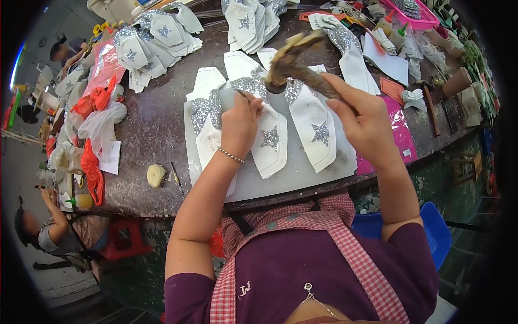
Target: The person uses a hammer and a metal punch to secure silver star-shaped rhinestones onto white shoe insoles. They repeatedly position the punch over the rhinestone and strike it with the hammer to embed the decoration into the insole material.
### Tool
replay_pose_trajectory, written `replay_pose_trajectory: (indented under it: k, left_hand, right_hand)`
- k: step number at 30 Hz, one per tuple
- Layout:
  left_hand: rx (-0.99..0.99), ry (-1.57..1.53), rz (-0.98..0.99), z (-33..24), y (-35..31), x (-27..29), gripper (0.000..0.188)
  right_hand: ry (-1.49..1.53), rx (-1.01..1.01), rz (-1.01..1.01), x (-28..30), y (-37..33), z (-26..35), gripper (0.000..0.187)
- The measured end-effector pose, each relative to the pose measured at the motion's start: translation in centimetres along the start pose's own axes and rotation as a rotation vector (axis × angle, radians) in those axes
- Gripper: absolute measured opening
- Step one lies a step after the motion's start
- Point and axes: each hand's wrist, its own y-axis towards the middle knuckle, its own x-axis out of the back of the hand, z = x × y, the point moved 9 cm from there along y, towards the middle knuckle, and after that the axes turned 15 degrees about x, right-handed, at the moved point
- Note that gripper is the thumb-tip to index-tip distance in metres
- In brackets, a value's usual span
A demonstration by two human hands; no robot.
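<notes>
Raised over the work, my right hand (362,120) grips the handle of a hammer (297,59) with a thick, worn, brownish head; its head is blurred. My left hand (241,124) is closed in a pinch around a thin tool (243,93), mostly hidden by the fingers, above the shoe uppers. The middle white shoe upper (261,143), with silver glitter and a star, lies beneath and beside this hand. Another shoe upper (314,129) lies to its right, and a third (208,116) is to the left, partly covered by my left wrist. All rest on a pale board (259,186).
Stacks of similar uppers (156,43) stand at the back left, with more uppers (251,24) at the back middle. A round cream lump (156,175) and a slim pointed tool (176,177) lie left. Another hammer (430,108) lies right. Two people sit or stand at the left.
</notes>
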Motion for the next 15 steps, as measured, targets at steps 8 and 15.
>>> replay_pose_trajectory:
  k: [8, 15]
  left_hand:
    - [0.066, 0.032, 0.061, 1.1, -0.4, -0.5, 0.018]
    - [0.016, 0.013, 0.011, 0.4, -0.2, -0.2, 0.029]
  right_hand:
    - [0.267, -0.138, -0.095, 0.8, -3.0, -2.3, 0.039]
    - [0.334, -0.098, -0.122, 0.6, -1.5, -0.9, 0.039]
